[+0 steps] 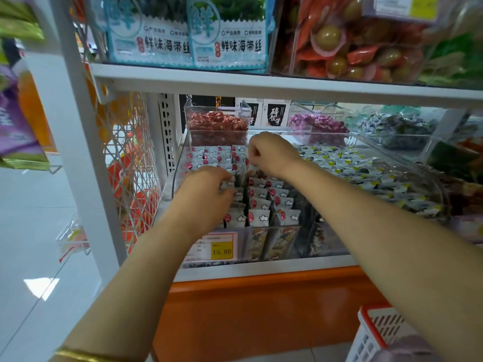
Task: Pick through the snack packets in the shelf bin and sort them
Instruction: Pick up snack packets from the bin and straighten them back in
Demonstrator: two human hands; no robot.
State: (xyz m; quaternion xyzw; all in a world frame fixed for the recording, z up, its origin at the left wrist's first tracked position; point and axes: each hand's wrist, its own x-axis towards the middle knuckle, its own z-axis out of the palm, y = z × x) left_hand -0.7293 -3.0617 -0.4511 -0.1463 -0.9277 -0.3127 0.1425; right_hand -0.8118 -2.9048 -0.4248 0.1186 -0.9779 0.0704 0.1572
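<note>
Seemingly mid-sort: packets (258,202) in the bin (243,241) mostly stand in rows. Left hand (206,189) grips near ones; right hand (271,152) pinches one farther back.

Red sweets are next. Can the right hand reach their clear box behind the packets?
Probably yes: the right hand is just in front of the clear box, with nothing between them.

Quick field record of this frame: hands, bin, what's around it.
left hand: fingers curled round white packets, mid-bin
right hand: fingers curled over the back rows; grip unclear
bin: clear, packets standing in rows
price tag: 15.80, on bin front
behind: clear box of red sweets
lower right: basket
</note>
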